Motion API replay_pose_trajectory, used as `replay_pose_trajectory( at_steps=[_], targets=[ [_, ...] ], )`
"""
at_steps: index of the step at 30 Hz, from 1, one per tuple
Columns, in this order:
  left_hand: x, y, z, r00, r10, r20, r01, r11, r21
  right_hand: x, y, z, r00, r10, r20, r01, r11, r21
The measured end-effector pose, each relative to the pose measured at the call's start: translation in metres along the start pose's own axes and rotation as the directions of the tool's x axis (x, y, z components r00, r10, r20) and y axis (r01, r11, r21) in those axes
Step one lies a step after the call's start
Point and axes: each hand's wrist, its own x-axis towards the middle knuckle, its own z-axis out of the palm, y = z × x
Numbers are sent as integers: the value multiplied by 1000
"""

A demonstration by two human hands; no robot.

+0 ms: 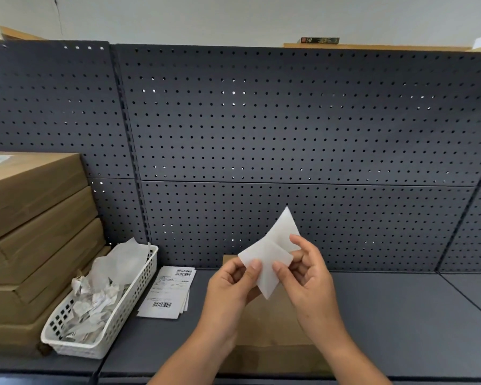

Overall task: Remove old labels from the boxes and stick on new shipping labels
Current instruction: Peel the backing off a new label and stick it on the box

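Both hands hold a white label sheet [270, 254] up in front of me, above a flat brown cardboard box [270, 326] lying on the dark shelf. My left hand [231, 287] pinches its lower left part with the thumb on top. My right hand [308, 273] pinches the right side, where one layer of the sheet stands apart from the other. The side of the sheet facing me is blank. A small stack of printed shipping labels [167, 293] with barcodes lies on the shelf left of the box.
A white plastic basket [106, 315] full of crumpled paper scraps and backing sheets stands at the left. Beside it rises a stack of several flat cardboard boxes [31, 234]. A dark pegboard wall [289, 134] closes the back of the shelf.
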Motion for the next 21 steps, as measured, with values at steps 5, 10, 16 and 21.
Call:
replay_pose_trajectory(
  at_steps=[5,10,16,21],
  targets=[
    [5,9,-11,992,59,-110,-53,997,56,5,4,-14,999,30,-21,-32,997,-77],
    [12,10,-24,980,69,-189,-53,995,89,8,6,-22,991,51,-121,-50,999,16],
    [13,4,-33,971,97,-219,-71,990,124,2,0,-22,991,26,-129,-23,1000,19],
    [21,-1,-51,948,136,-288,-96,984,151,3,1,-28,994,18,-111,-18,1000,-2]
  ],
)
